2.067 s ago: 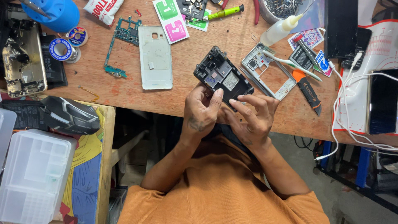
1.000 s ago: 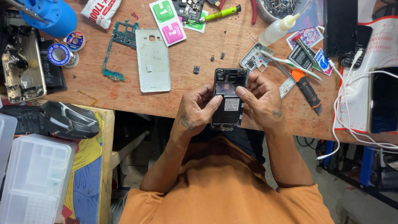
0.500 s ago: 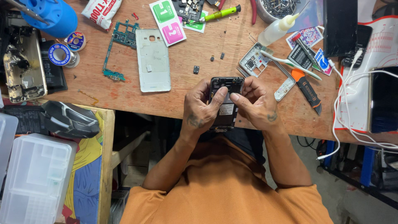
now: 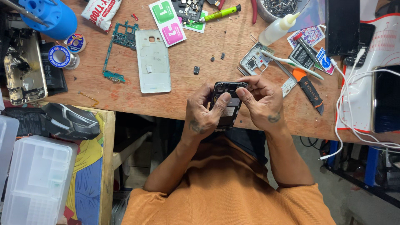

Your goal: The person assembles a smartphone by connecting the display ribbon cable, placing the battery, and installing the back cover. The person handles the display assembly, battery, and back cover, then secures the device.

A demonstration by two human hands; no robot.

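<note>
While both hands grip it, one opened black phone body (image 4: 227,106) sits at the centre of the frame, just over the near edge of the wooden workbench (image 4: 187,89). The left hand (image 4: 203,112) wraps its left side with the thumb pressed on the inner face; the right hand (image 4: 260,102) clasps the right side, its thumb bent onto the top part. Up and left of them lies one white back cover (image 4: 153,60), with one green circuit board (image 4: 116,50) beside it. Two small dark parts (image 4: 196,70) lie loose on the wood between cover and phone. At right, one silver phone frame (image 4: 260,62) lies partly under the right hand, one orange-handled knife (image 4: 309,89) next to it. One squeeze bottle (image 4: 280,28) stands near the top edge, beside a round metal bowl (image 4: 271,10) holding what look like many tiny screws. At lower left, one clear plastic compartment box (image 4: 37,179) sits closed; its contents cannot be made out.
</note>
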